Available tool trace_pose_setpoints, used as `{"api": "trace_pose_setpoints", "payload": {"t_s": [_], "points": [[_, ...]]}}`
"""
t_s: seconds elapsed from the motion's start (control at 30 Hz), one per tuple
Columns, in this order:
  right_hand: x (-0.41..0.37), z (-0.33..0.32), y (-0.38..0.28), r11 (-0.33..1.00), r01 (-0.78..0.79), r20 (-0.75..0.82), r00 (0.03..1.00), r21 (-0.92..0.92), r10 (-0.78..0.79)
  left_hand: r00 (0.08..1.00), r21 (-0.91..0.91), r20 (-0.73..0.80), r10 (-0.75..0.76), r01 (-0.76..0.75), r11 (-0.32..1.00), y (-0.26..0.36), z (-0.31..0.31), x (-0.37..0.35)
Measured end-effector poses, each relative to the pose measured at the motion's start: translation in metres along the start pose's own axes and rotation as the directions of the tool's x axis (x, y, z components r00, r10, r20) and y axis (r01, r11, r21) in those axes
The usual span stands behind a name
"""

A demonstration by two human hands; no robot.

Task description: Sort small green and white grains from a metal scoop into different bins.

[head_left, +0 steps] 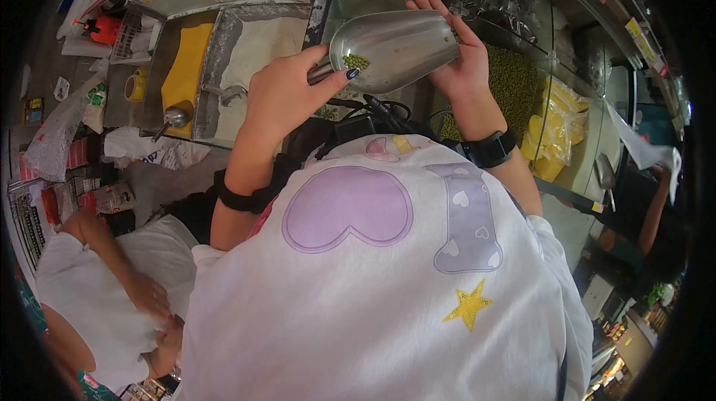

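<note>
The left hand [280, 95] is closed around the handle of a metal scoop [395, 47], thumb on top and wrist bent forward. The right hand [462, 58] cups the scoop's far side, fingers spread along its rim. A few green beans [356, 62] lie at the handle end of the scoop, which is held level in front of the chest. A bin of green beans [514, 88] sits just right of it, and a bin of yellow grain [186, 65] well to the left. Another person in white [97, 282] bends low at the left.

Beans [356, 61] in scoop [406, 35], left of bin [514, 84]
</note>
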State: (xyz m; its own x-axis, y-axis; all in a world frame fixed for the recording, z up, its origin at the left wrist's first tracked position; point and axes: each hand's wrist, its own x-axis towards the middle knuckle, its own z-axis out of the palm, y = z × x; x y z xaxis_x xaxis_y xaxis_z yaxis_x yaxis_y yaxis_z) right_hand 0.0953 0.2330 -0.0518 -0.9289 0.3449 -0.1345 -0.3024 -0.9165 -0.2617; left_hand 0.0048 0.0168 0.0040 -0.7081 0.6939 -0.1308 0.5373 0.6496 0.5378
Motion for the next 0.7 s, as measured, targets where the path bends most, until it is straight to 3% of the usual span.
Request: {"api": "trace_pose_setpoints", "payload": {"t_s": [0.7], "points": [[-0.0012,0.0041,0.0011,0.998,0.0,-0.026,1.0,-0.066,-0.002,1.0,0.009,-0.007,0.016,-0.016,1.0,-0.0034,0.0035,0.0011]]}}
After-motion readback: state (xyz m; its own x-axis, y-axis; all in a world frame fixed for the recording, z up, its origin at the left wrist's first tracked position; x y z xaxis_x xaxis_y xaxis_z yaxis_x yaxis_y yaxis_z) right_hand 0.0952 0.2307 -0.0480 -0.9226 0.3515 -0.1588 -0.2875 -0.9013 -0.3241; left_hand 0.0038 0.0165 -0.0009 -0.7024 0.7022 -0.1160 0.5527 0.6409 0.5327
